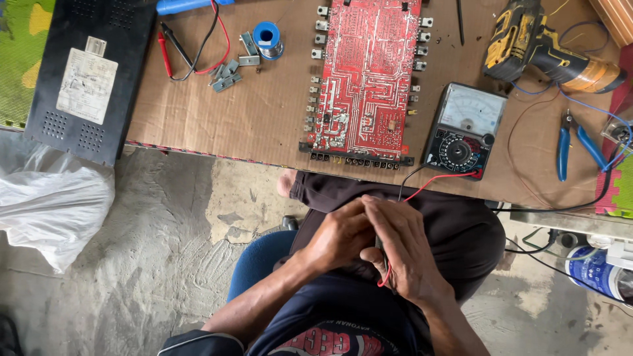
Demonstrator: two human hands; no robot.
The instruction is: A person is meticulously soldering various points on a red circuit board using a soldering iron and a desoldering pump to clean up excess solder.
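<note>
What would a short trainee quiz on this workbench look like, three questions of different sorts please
1. True or false: the red circuit board lies with its solder side up on the cardboard sheet.
2. Multiple choice: which thing lies nearest the analog multimeter? A) solder spool B) blue-handled pliers C) black case
3. Fill in: the left hand and right hand are together over the lap, with a ___ lead running from them to the meter.

Key: 1 true; 2 B; 3 red.
</note>
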